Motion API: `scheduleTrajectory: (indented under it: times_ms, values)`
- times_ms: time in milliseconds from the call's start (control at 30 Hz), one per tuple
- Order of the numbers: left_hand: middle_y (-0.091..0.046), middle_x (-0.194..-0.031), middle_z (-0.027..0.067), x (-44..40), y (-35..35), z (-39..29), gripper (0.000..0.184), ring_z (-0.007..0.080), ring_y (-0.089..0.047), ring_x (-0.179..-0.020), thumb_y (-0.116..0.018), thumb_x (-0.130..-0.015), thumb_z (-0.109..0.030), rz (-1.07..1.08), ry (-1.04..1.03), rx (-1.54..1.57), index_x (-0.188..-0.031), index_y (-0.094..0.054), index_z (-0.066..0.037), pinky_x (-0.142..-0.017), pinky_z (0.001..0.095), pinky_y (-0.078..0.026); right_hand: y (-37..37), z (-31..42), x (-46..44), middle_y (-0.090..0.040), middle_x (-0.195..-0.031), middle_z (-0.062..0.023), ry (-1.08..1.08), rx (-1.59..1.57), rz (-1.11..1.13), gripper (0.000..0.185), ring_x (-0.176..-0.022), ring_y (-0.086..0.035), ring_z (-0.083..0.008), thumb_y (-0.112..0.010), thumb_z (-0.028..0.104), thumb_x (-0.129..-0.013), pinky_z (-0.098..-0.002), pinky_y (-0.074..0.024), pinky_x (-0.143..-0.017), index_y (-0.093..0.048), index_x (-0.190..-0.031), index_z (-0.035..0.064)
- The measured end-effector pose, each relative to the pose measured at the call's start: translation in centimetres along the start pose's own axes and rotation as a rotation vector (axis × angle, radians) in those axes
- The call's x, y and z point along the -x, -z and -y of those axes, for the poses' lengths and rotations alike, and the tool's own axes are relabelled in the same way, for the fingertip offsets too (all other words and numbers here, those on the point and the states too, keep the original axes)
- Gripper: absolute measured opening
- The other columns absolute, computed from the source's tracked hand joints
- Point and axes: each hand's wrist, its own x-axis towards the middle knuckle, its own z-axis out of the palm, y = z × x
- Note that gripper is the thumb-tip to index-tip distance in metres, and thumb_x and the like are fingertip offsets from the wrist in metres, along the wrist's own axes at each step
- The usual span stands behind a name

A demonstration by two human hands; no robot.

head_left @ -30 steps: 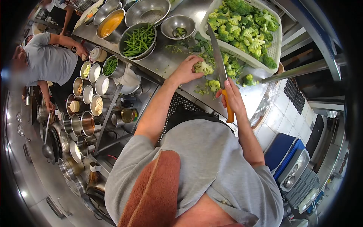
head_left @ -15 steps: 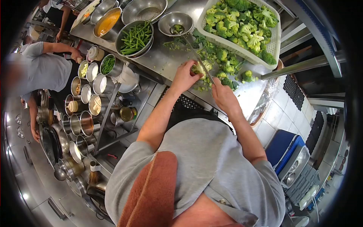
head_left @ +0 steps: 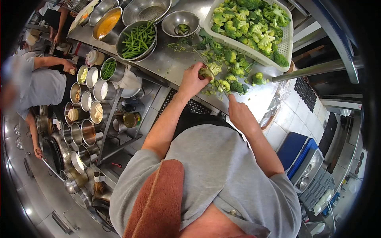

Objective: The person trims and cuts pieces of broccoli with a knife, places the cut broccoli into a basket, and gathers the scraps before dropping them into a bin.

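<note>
My left hand [head_left: 194, 80] is closed around a pale green broccoli piece [head_left: 213, 69] over the steel counter. In my right hand [head_left: 241, 114] is the handle of a long knife [head_left: 224, 90]. Its blade points away and to the left, alongside the held broccoli; whether it touches is unclear. Loose broccoli florets [head_left: 237, 70] and leafy scraps lie just right of and beyond my hands. Farther right, a white plastic basket [head_left: 247, 50] is heaped with broccoli. A small steel bowl [head_left: 168, 24] beyond my left hand contains a few dark green pieces.
A steel bowl of green beans [head_left: 137, 41] and a pot of orange sauce [head_left: 106, 23] stand at the back left. Several pots of ingredients fill a lower rack. Another person [head_left: 45, 85] works at the left, holding a ladle. A steel bar [head_left: 313, 69] crosses at right.
My right hand has drawn back toward me and slightly right with the knife. My left hand still grips the broccoli. At left, the co-worker's lower hand now has a ladle visible in it.
</note>
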Motion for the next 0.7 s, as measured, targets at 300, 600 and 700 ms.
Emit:
scheduleTrajectory:
  times_ms: [300,600,700]
  values:
    - [-0.066,-0.093,0.0171,-0.4,0.5,-1.1,0.039,0.0284,-0.071,-0.076,-0.081,-0.072,-0.01,-0.009,0.033,0.049,-0.102,-0.058,-0.003,-0.067,0.0367,-0.057,-2.2,0.3,-5.8,-0.062,-0.07,-0.0313,0.07,-0.014,-0.109,0.018,-0.069,-0.065,-0.0481,-0.047,0.006,-0.094,-0.0575,-0.0504,-0.063,-0.044,-0.11,-0.0027]
    - [-0.066,-0.089,0.0169,-1.4,-0.5,-0.2,0.043,0.0313,-0.069,-0.073,-0.081,-0.068,-0.02,-0.103,-0.01,-0.086,-0.101,-0.058,-0.005,-0.066,0.0392,-0.054,-0.4,0.9,-6.3,-0.064,-0.072,-0.03,-0.186,-0.522,0.015,0.02,-0.053,-0.063,-0.0408,-0.042,0.019,-0.102,-0.0505,-0.049,-0.047,-0.044,-0.111,0.0005]
    - [-0.068,-0.084,0.0117,-1.7,-0.5,0.5,0.041,0.017,-0.067,-0.066,-0.078,-0.072,-0.018,-0.096,0.017,0.042,-0.106,-0.058,-0.006,-0.061,0.0319,-0.053,-0.7,0.3,-6.5,-0.064,-0.068,-0.0238,-0.203,-0.595,-0.009,0.021,-0.046,-0.061,-0.0357,-0.042,0.02,-0.102,-0.046,-0.0477,-0.042,-0.045,-0.112,0.0012]
